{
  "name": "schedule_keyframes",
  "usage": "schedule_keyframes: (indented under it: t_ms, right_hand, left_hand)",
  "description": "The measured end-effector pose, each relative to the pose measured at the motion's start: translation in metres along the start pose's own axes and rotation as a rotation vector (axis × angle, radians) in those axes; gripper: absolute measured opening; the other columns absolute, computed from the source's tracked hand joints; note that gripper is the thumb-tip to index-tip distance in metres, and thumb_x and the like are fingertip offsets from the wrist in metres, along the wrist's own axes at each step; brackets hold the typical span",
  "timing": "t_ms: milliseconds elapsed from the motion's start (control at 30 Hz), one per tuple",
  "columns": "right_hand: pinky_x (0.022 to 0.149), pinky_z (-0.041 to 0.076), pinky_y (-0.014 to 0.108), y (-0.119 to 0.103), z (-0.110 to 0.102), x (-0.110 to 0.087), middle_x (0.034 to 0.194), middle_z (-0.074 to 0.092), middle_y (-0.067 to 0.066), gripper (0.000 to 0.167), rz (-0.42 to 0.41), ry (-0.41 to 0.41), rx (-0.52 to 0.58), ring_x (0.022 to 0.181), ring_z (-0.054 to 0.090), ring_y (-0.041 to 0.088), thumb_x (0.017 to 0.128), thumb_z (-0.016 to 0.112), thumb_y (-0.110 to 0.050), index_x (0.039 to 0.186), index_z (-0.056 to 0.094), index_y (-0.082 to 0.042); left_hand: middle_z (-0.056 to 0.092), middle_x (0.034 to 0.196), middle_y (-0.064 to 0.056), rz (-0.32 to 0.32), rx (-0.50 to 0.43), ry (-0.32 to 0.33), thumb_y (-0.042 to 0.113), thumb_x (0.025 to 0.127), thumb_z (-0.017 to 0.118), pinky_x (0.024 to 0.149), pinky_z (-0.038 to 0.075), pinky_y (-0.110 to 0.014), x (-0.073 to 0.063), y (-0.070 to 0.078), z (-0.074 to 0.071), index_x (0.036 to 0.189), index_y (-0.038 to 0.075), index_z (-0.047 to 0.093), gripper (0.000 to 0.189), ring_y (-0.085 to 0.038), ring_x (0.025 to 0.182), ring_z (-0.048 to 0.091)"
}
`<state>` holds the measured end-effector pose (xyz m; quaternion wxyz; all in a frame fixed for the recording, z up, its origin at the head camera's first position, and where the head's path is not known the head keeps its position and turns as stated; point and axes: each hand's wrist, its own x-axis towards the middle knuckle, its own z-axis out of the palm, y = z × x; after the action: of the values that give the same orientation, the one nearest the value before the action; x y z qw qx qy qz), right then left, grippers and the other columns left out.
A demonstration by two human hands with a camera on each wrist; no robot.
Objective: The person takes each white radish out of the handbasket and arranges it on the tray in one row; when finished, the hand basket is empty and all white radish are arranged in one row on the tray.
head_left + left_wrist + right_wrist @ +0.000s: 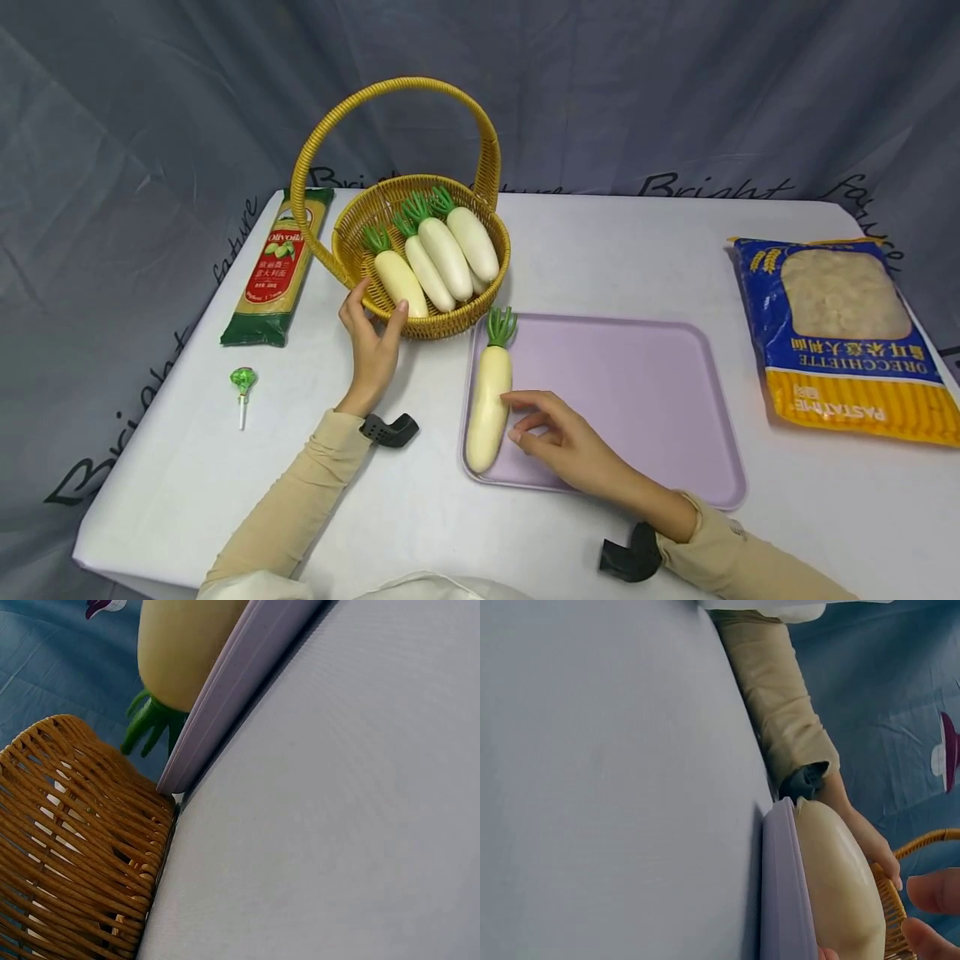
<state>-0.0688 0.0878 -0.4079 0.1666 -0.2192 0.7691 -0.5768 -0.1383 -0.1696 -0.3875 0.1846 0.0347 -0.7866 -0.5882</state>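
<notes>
A wicker basket (457, 323) with a tall looped handle holds several white radishes (444, 258) with green tops. At its near left rim my left hand (372, 354) rests with thumb and forefinger spread against the wicker; its other fingers are mostly hidden. One more white radish (489, 408) lies lengthwise along the left side of a lilac tray (615, 400), leaves towards the basket. My right hand (566, 442) is beside this radish, forefinger tip right at its side and thumb apart from the forefinger. The left wrist view shows the basket's woven side (82, 847) close up.
To the left of the basket lies a green and gold spaghetti pack (277, 267), with a green lollipop (242, 392) nearer me. A blue and yellow bag of orecchiette (847, 342) lies on the right of the white table (600, 258). The basket stands against the tray's far left corner.
</notes>
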Motion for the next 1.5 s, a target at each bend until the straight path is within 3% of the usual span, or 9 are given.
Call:
schedule_keyframes:
  t_ms: [267,567,700,933,1100,1200,1333,1433,1500]
  right_hand:
    - [0.074,0.049,0.023,-0.002,-0.007,0.004,0.126,0.043,0.018,0.056,0.072,0.026,0.011,0.093,0.059,0.016,0.086,0.060,-0.015,0.136,0.034,-0.016]
    - [0.071,0.051,0.030,-0.005,-0.021,0.008,0.130,0.039,0.022,0.052,0.111,0.032,0.066,0.090,0.060,0.022,0.088,0.058,-0.014,0.134,0.034,-0.007]
    - [0.071,0.051,0.031,-0.007,-0.032,0.013,0.127,0.040,0.026,0.049,0.097,0.078,0.096,0.087,0.061,0.019,0.089,0.057,-0.013,0.131,0.036,-0.001]
    - [0.082,0.049,0.022,-0.015,-0.055,0.034,0.128,0.043,0.025,0.043,0.116,0.223,0.173,0.104,0.054,0.010,0.091,0.050,-0.009,0.130,0.037,0.004]
    - [0.093,0.045,0.028,-0.026,-0.069,0.062,0.134,0.041,0.017,0.047,0.175,0.262,0.332,0.117,0.048,0.020,0.094,0.047,-0.024,0.136,0.036,-0.006]
    - [0.096,0.042,0.031,-0.036,-0.076,0.083,0.138,0.038,0.017,0.048,0.188,0.216,0.498,0.124,0.044,0.027,0.096,0.041,-0.032,0.138,0.033,-0.009]
    - [0.104,0.035,0.036,-0.049,-0.081,0.111,0.144,0.031,0.018,0.054,0.188,0.129,0.709,0.131,0.035,0.030,0.096,0.036,-0.039,0.141,0.028,-0.010]
    - [0.107,0.029,0.043,-0.055,-0.080,0.130,0.145,0.029,0.019,0.057,0.184,0.078,0.798,0.132,0.032,0.031,0.096,0.036,-0.042,0.142,0.025,-0.011]
    - [0.106,0.029,0.046,-0.056,-0.078,0.141,0.145,0.029,0.020,0.059,0.185,0.038,0.817,0.132,0.032,0.031,0.096,0.035,-0.043,0.143,0.022,-0.011]
  left_hand:
    - [0.010,0.136,-0.024,0.004,-0.003,0.009,0.019,0.090,0.052,0.101,0.022,-0.054,0.000,0.000,-0.001,0.139,0.006,0.019,0.060,-0.043,0.127,0.020]
    - [0.010,0.137,-0.023,0.001,-0.011,0.011,0.017,0.090,0.052,0.101,0.023,-0.052,0.001,0.000,0.000,0.139,0.004,0.019,0.061,-0.041,0.128,0.021]
    - [0.010,0.136,-0.023,-0.008,-0.019,0.006,0.016,0.089,0.052,0.101,0.024,-0.052,0.001,0.000,0.001,0.139,0.004,0.019,0.061,-0.040,0.128,0.022]
    - [0.010,0.137,-0.022,-0.010,-0.007,0.005,0.018,0.090,0.052,0.101,0.024,-0.052,0.001,0.000,0.000,0.139,0.006,0.019,0.061,-0.042,0.127,0.023]
    - [0.010,0.136,-0.023,-0.007,-0.014,0.002,0.018,0.089,0.052,0.096,0.026,-0.051,0.000,-0.001,-0.001,0.139,0.003,0.019,0.061,-0.044,0.124,0.025]
    - [0.010,0.136,-0.023,-0.007,-0.016,0.004,0.017,0.089,0.052,0.096,0.027,-0.050,0.001,-0.002,-0.002,0.139,0.001,0.019,0.062,-0.043,0.124,0.025]
    - [0.010,0.138,-0.018,-0.009,-0.004,0.014,0.023,0.089,0.053,0.097,0.027,-0.046,0.006,-0.023,-0.001,0.140,0.010,0.020,0.062,-0.039,0.126,0.025]
    - [0.011,0.139,-0.013,-0.010,0.011,0.023,0.029,0.089,0.055,0.099,0.027,-0.043,0.010,-0.038,0.000,0.141,0.017,0.021,0.063,-0.034,0.128,0.024]
    - [0.011,0.138,-0.013,-0.005,0.014,0.027,0.031,0.089,0.055,0.100,0.026,-0.042,0.010,-0.038,0.001,0.140,0.016,0.021,0.063,-0.033,0.129,0.023]
